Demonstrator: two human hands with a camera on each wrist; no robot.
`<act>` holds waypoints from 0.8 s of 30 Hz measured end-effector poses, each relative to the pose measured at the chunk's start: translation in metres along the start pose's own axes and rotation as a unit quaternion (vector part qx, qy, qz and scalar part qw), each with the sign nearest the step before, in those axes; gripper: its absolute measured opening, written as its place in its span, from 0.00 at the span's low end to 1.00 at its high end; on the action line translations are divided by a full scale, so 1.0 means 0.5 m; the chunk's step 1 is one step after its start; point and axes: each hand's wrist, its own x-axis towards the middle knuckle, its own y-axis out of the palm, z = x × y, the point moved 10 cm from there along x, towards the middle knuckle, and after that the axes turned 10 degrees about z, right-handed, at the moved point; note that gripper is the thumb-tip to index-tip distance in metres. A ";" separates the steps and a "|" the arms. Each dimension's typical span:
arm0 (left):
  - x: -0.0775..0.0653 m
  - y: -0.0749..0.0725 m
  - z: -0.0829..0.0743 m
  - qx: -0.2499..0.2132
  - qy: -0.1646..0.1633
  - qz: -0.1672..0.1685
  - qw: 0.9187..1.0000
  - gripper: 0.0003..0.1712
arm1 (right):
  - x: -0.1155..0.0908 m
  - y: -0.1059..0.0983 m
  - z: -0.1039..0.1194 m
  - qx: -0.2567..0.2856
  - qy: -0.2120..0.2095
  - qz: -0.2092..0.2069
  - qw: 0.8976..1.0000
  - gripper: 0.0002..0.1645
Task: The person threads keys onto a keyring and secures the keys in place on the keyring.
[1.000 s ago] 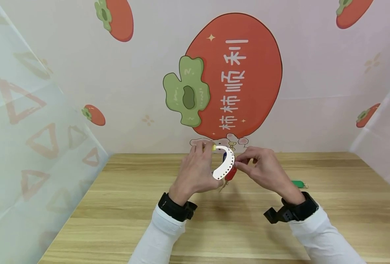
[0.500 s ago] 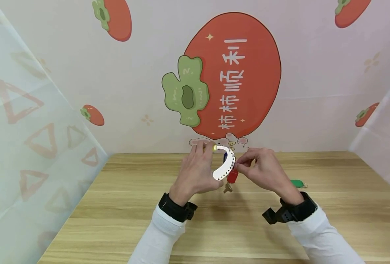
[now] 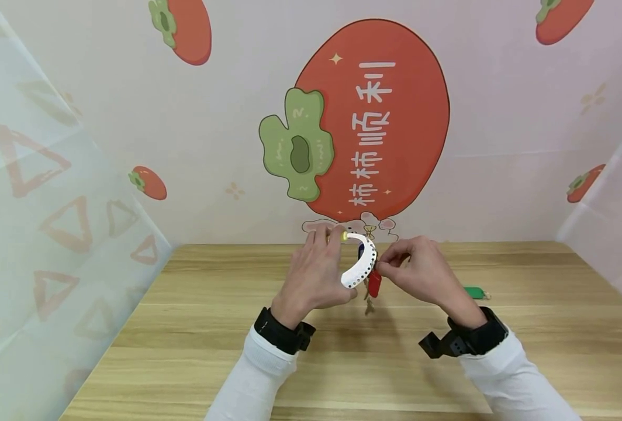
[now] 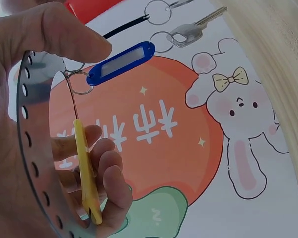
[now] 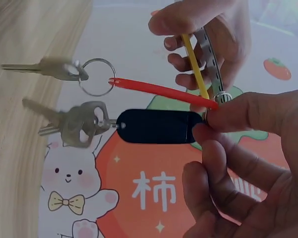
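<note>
My left hand (image 3: pixel 313 272) holds up a curved metal key hoop (image 3: pixel 363 263) with a row of holes. Its fingers curl about the hoop's yellow handle (image 4: pixel 83 168), from which a thin wire runs. A blue key tag (image 4: pixel 121 64) hangs from the hoop by a small ring, with a key (image 4: pixel 188 34) attached. Beside the hoop's right edge, my right hand (image 3: pixel 418 266) pinches the ring end of a red key tag (image 5: pixel 159 92). Another key (image 5: pixel 54 68) dangles from the red tag's far ring. Fingertips partly hide where the small rings meet the hoop.
On the wooden table (image 3: pixel 211 351), a green key tag (image 3: pixel 474 293) lies behind the right wrist. A printed backdrop (image 3: pixel 500 117) rises at the table's back edge, with sheets on both sides.
The red key tag has turned and shifted slightly right, its hanging key swinging with it. Both hands stay nearly in place, still at the key hoop.
</note>
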 end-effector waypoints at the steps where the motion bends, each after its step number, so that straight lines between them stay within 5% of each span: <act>1: 0.000 0.000 -0.001 0.001 0.002 -0.001 1.000 0.56 | 0.000 0.000 0.001 -0.003 -0.007 0.000 1.000 0.06; 24: -0.001 -0.002 0.004 -0.013 0.002 0.000 1.000 0.55 | -0.003 -0.013 0.035 -0.034 -0.117 -0.062 0.991 0.05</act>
